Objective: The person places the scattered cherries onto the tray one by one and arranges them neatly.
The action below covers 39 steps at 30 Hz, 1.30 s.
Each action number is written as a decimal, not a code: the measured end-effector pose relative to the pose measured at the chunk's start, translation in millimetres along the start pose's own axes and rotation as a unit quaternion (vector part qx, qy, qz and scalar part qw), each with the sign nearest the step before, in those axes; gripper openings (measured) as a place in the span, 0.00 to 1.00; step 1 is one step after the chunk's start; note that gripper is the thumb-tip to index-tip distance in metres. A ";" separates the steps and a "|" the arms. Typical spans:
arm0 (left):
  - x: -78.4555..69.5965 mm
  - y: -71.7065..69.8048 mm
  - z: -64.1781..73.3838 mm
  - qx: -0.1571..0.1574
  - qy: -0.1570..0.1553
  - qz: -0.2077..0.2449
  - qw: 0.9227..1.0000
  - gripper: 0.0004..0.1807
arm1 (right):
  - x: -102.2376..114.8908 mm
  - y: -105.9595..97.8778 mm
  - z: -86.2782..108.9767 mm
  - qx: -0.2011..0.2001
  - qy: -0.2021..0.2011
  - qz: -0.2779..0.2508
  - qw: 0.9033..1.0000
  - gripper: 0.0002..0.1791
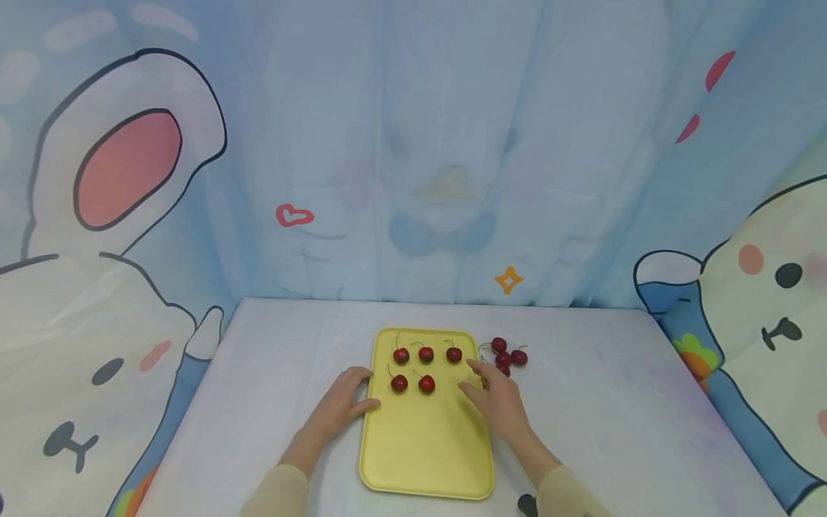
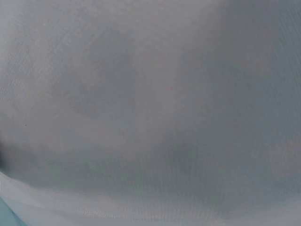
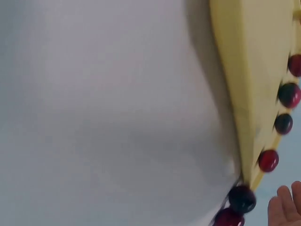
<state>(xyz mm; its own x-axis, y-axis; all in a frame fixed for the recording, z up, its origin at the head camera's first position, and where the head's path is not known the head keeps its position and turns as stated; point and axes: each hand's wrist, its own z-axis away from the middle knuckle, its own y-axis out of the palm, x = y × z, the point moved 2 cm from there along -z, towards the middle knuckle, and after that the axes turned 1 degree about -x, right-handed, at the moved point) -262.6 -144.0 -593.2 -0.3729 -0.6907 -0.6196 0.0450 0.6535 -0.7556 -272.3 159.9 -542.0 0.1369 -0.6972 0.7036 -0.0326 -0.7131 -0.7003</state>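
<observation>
A yellow tray (image 1: 429, 445) lies lengthwise on the table, bearing several red cherries with stems in two rows, among them a front-row cherry (image 1: 426, 384). My left hand (image 1: 339, 402) rests at the tray's left edge, its thumb reaching over the rim. Over the right rim is my right hand (image 1: 500, 409), thumb and index finger apart, with no cherry visible between them. Just beyond its fingers is a cluster of loose cherries (image 1: 503, 358), partly hidden by the hand. In the right wrist view, cherries (image 3: 242, 198) touch or nearly touch the tray's end, and some fingers (image 3: 285, 207) show at the corner.
A white cloth covers the table (image 1: 284, 352). Behind it hangs a blue curtain (image 1: 452, 258) printed with cartoon animals. A small dark object (image 1: 527, 505) sits by the right sleeve at the near edge. The left wrist view shows only blurred grey fabric.
</observation>
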 end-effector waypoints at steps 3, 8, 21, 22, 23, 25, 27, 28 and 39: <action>-0.9 -0.1 0.5 0.000 -0.004 0.001 1.000 0.30 | -12.3 -15.4 -1.9 -0.025 0.000 0.017 1.000 0.29; -2.0 -0.7 1.4 -0.001 -0.007 0.001 1.000 0.30 | -35.5 -37.4 -6.3 -0.061 0.032 0.011 0.998 0.30; -0.9 -0.9 2.9 0.001 -0.005 0.000 1.000 0.30 | -90.5 -45.9 -18.4 -0.064 0.171 0.032 0.983 0.34; -0.9 -0.8 2.8 0.001 -0.005 0.000 1.000 0.30 | -93.3 -44.7 -19.4 -0.058 0.176 0.036 0.982 0.35; -1.0 -0.9 2.7 0.001 -0.006 -0.001 1.000 0.31 | -96.0 -43.4 -20.7 -0.052 0.181 0.038 0.981 0.35; -0.7 -0.7 2.3 0.001 -0.005 -0.002 1.000 0.31 | -100.0 -41.3 -23.5 -0.044 0.186 0.043 0.981 0.35; -0.5 -0.6 1.5 0.004 -0.008 -0.003 1.000 0.31 | -101.9 -40.3 -26.8 -0.038 0.185 0.043 0.981 0.36; -0.3 -0.7 1.2 0.006 -0.009 -0.003 1.000 0.31 | -102.5 -40.3 -28.7 -0.036 0.181 0.045 0.982 0.35; 0.1 0.2 -0.3 0.000 -0.005 0.000 1.000 0.31 | -104.3 -38.3 -48.1 -0.022 0.124 0.074 0.989 0.33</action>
<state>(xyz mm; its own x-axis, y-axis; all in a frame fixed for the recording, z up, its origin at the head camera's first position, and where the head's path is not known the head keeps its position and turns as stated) -262.9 -143.8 -593.4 -0.3633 -0.6937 -0.6219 0.0459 0.6534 -0.7556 -332.9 256.4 -582.8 -0.1187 -0.7871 0.6052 -0.0789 -0.6002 -0.7960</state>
